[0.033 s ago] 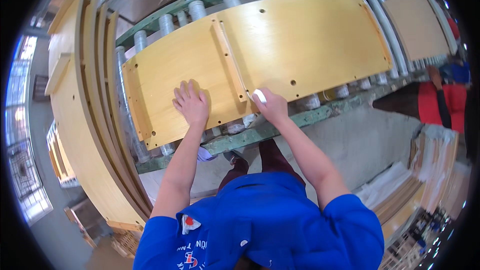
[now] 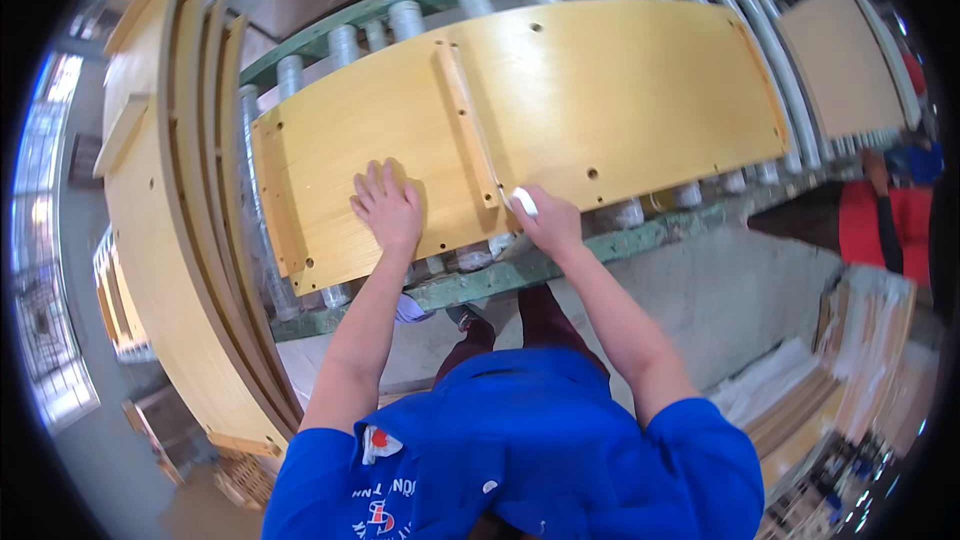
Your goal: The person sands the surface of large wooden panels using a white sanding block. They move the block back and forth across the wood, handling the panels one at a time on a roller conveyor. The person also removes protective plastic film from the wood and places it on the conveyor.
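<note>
A long yellow wooden panel [image 2: 630, 80] lies flat on a roller conveyor, with holes along it. A narrow wooden strip [image 2: 466, 125] crosses it, and another end strip [image 2: 272, 200] stands at its left end. My left hand [image 2: 389, 208] rests flat on the panel left of the middle strip, fingers spread. My right hand [image 2: 552, 224] is closed around a small smooth white object [image 2: 525, 202] at the near end of that strip. Most of the object is hidden in my fingers, so its kind is unclear. A thin pale line runs along the strip's right side.
Several tall yellow panels [image 2: 150, 240] stand on edge at my left. The conveyor's green rail [image 2: 640, 243] runs between me and the panel. Another board [image 2: 840, 60] lies at the far right, near a person in red [image 2: 905, 225]. Stacked boards [image 2: 800, 400] are at lower right.
The whole scene has shifted slightly rightward in the picture. Both hands keep nearly the same places on the panel, the right still closed on the white object.
</note>
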`<action>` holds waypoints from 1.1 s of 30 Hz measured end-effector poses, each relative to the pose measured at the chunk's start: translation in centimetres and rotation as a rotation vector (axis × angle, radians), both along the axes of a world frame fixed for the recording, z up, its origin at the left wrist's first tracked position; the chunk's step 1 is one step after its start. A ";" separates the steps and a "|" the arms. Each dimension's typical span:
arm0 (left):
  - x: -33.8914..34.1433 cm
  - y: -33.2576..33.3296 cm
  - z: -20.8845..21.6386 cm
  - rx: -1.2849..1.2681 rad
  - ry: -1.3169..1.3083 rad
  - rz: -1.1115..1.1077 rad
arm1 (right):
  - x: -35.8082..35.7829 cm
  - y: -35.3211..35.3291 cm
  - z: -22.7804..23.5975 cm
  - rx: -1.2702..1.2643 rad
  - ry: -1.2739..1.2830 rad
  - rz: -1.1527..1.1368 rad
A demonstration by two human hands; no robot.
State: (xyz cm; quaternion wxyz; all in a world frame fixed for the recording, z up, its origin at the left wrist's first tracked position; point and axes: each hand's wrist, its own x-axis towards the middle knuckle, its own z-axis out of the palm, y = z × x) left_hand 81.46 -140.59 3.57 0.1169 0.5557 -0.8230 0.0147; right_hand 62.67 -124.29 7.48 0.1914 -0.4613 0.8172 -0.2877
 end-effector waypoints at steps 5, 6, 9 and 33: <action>-0.9 0.0 1.0 0.042 -0.031 0.019 | -2.8 1.2 0.4 -0.200 -0.536 -0.176; -1.1 0.1 1.3 0.059 -0.020 0.019 | -4.7 1.1 0.5 -0.306 -0.979 -0.165; -1.2 0.7 1.8 0.131 0.035 0.043 | -7.5 -1.5 2.9 -0.446 -1.837 -0.118; 9.4 0.0 3.6 0.502 0.376 -0.363 | 28.8 -25.3 8.6 0.254 0.126 1.376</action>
